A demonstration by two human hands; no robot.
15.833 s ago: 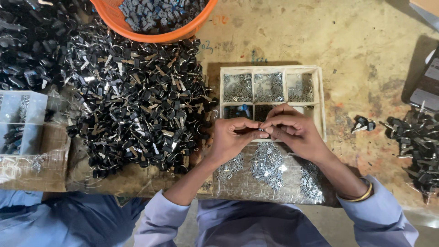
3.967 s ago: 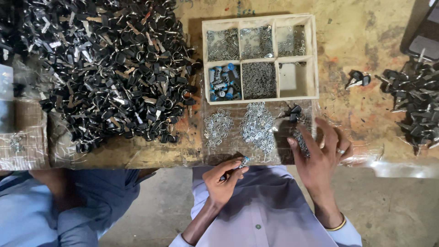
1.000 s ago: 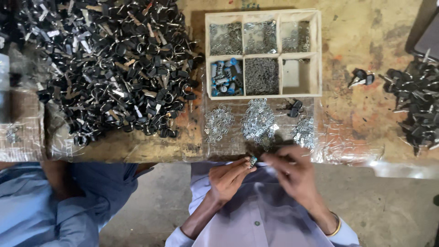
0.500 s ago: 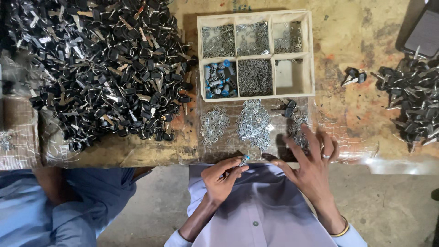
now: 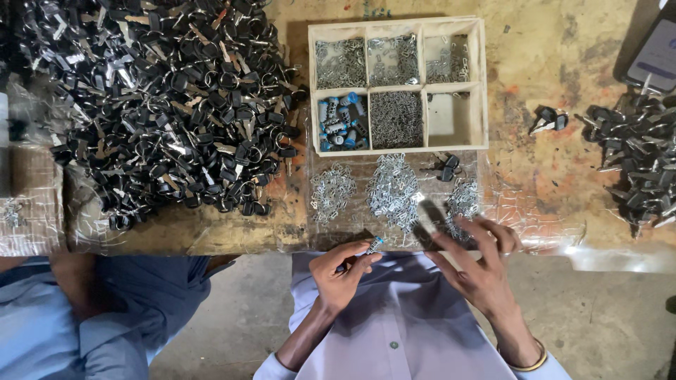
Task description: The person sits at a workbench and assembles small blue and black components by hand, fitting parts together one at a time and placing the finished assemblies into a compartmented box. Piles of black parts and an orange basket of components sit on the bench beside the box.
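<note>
Head view: left hand (image 5: 343,271) sits just off the desk's (image 5: 563,77) near edge, over the lap, fingers pinched together on a small blue-and-silver part (image 5: 373,245) whose tip points toward one o'clock. Right hand (image 5: 479,257) lies at three o'clock from it, fingers spread apart and reaching over the desk edge; a dark, blurred piece (image 5: 429,222) lies by its fingertips, and whether they grip it cannot be told. Between the two hands the lap shows open cloth.

At twelve o'clock from the hands, three small heaps of metal clips (image 5: 391,190) rest on a clear plastic sheet (image 5: 535,222) that overhangs the near edge. Just beyond them stands a wooden divided tray (image 5: 484,84) with six compartments; the lower-left one holds blue parts, the lower-right one shows bare bottom. A large pile of black keys (image 5: 162,105) fills the ten o'clock area, close to the tray's left wall. A smaller pile of black keys (image 5: 634,162) lies at two o'clock, well apart from the tray, with bare, stained wood between them.

Another person's blue sleeve (image 5: 105,317) is at nine o'clock, below the desk edge. The floor (image 5: 605,317) beneath is grey concrete.
</note>
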